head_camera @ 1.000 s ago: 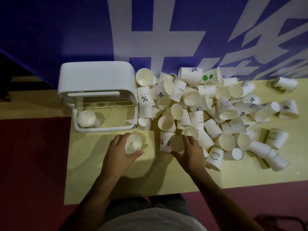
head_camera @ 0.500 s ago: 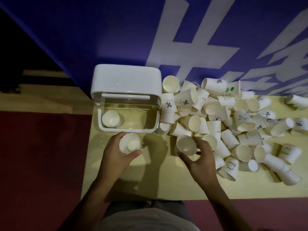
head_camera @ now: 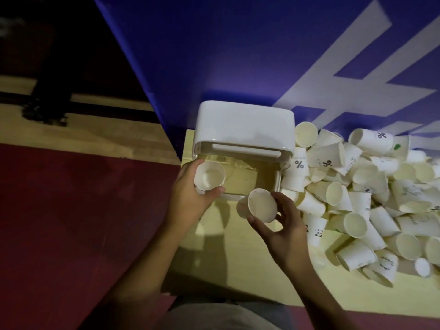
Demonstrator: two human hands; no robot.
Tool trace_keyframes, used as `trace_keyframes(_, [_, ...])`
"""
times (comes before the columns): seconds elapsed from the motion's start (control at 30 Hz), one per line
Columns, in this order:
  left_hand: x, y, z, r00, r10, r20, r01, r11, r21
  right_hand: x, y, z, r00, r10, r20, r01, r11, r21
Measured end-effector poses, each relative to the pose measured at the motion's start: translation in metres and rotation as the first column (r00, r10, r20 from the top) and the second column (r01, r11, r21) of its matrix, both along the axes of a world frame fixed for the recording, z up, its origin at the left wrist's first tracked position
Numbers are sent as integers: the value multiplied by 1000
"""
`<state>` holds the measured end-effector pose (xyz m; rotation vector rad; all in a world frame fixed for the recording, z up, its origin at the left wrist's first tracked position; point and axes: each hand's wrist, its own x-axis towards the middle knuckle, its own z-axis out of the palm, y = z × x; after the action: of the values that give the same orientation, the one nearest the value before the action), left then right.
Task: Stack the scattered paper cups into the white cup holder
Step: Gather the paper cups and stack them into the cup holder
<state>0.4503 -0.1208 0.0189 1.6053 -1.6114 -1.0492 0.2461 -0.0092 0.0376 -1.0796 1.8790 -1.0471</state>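
The white cup holder [head_camera: 242,125] stands at the table's back left, its open front facing me. My left hand [head_camera: 190,198] grips a paper cup [head_camera: 209,176], mouth up, over the holder's left side. My right hand [head_camera: 285,225] holds a second paper cup [head_camera: 258,206] by its rim, tilted with its mouth toward me, just in front of the holder's front edge. A big pile of scattered paper cups [head_camera: 362,198], some printed with a percent sign, lies right of the holder. The cup seen earlier inside the holder is hidden behind my left hand.
The pale yellow table [head_camera: 238,270] ends just left of the holder, with red and tan floor [head_camera: 83,210] beyond. A blue wall with white lettering [head_camera: 262,55] rises right behind the holder and pile. My torso is at the bottom edge.
My left hand has carried its cup up from the table over the holder's left side. My right hand lifted a cup out of the pile and brought it left. The camera swung left.
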Motion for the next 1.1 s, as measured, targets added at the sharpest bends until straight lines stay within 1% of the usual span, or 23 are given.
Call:
trace_keyframes(0.1, [-2, -8, -15, 999, -47, -2, 48, 999, 25, 5, -5, 0, 1000, -3, -16, 3, 1000, 4])
trace_keyframes(0.17, [-3, -12, -27, 998, -61, 24, 60, 997, 56, 7, -6, 0, 1000, -3, -17, 3, 1000, 3])
trace_keyframes(0.43, [-4, -26, -73, 952, -191, 238, 150, 973, 178, 10, -14, -3, 1000, -8, -6, 9, 1000, 28])
trace_keyframes(0.5, [-5, -29, -75, 925, -226, 305, 184, 970, 161, 12, -20, -5, 1000, -7, 17, 7, 1000, 25])
trace_keyframes(0.57, [-6, -31, -74, 876, -240, 417, 223, 971, 90, 16, -28, -8, 1000, -6, 23, 6, 1000, -1])
trace_keyframes(0.63, [-6, -35, -73, 844, -258, 470, 262, 963, 58, 21, -38, -11, 1000, -5, 13, 5, 999, -40])
trace_keyframes(0.67, [-5, -37, -74, 844, -278, 459, 278, 958, 70, 25, -44, -11, 1000, 5, 10, -5, 998, -56])
trace_keyframes(0.7, [-3, -37, -75, 858, -300, 416, 285, 953, 99, 29, -50, -11, 1000, 21, 5, -21, 997, -68])
trace_keyframes(0.77, [2, -36, -76, 919, -307, 248, 269, 947, 176, 37, -61, -15, 998, 59, -24, -60, 994, -86])
trace_keyframes(0.8, [6, -35, -75, 948, -280, 154, 244, 946, 214, 41, -66, -18, 996, 75, -39, -78, 993, -93])
trace_keyframes(0.87, [14, -32, -70, 987, -163, 13, 154, 952, 265, 48, -75, -28, 992, 110, -68, -117, 988, -97])
trace_keyframes(0.93, [17, -31, -61, 995, -21, -95, 46, 961, 272, 53, -82, -38, 983, 152, -100, -160, 984, -81])
trace_keyframes(1.0, [14, -34, -53, 987, 63, -149, -17, 955, 297, 56, -86, -49, 976, 178, -123, -185, 981, -52])
trace_keyframes(1.03, [12, -36, -51, 986, 68, -150, -19, 952, 307, 58, -88, -54, 974, 187, -125, -192, 981, -31])
trace_keyframes(1.1, [6, -39, -51, 993, 25, -115, 12, 953, 303, 60, -92, -62, 971, 208, -116, -206, 978, 33])
